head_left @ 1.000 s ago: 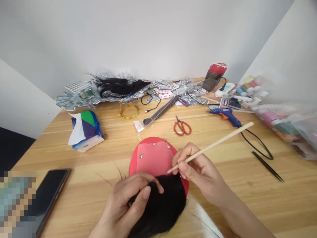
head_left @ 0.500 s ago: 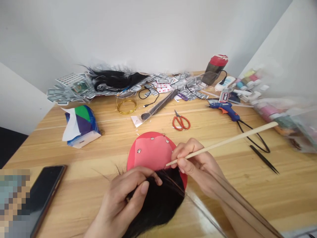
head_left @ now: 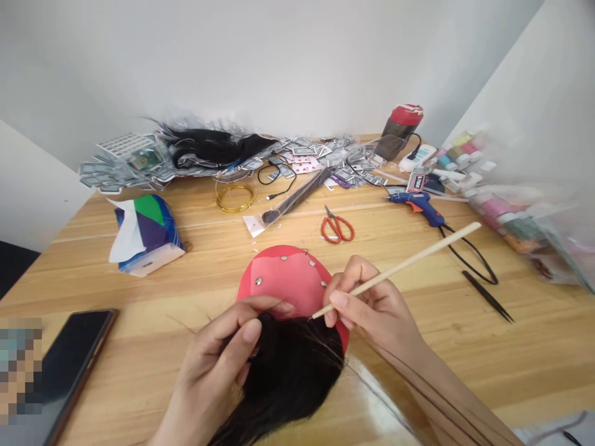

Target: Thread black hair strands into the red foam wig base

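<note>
Currently, near the front edge of your table, the disc carries black hair over its near part. Your left hand arches there, thumb and index pinching hair; your right hand slants in, fingertips gripping the stick, tip lowered at the hair's far edge.

Two hands are seen, one left hand and one right hand. One wooden stick, one red disc and four metal studs are counted. One pair of scissors, one pair of tweezers, one glue gun and one phone are also shown; the playing cards cannot be counted.
</note>
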`<state>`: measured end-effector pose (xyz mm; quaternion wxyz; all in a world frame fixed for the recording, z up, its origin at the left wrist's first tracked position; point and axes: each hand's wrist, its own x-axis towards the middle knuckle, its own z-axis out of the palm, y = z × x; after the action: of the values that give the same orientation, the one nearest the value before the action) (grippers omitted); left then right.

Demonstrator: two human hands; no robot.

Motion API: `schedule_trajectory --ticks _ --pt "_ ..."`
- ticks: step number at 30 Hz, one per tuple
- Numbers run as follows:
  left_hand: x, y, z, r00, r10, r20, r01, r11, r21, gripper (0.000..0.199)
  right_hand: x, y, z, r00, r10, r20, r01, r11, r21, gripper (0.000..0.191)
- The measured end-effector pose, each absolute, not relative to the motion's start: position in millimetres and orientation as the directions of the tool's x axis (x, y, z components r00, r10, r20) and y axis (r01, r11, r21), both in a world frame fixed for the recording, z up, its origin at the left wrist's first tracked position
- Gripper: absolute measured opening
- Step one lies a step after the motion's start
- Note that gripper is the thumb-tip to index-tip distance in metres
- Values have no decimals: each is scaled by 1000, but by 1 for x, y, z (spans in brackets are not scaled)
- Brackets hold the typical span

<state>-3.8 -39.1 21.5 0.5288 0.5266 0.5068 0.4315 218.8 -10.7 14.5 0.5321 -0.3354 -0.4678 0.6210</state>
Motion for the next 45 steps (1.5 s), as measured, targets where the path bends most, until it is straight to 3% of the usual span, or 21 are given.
schedule_trajectory --ticks 7,14,21,26,37,45 --pt "8 -38 31 -20 957 -291 -91 288 953 43 211 -16 12 -121 983 141 -320 96 -943 26" --pt "3 -33 26 94 976 -196 -177 210 962 53 212 -22 7 -132 974 184 -276 142 -950 14" --pt "11 -32 36 -2 970 -243 -220 237 946 57 216 -20 11 -183 972 147 -246 99 -964 17" --pt "8 -29 30 104 980 -170 -243 191 951 52 216 -19 11 -201 969 144 -271 86 -959 19" --pt "1 -29 22 170 982 -83 -230 121 966 46 218 -15 16 -218 968 123 -303 52 -951 25" --pt "2 -30 25 130 990 -57 -89 69 994 45 215 -16 17 -189 981 47 -264 -4 -964 33"
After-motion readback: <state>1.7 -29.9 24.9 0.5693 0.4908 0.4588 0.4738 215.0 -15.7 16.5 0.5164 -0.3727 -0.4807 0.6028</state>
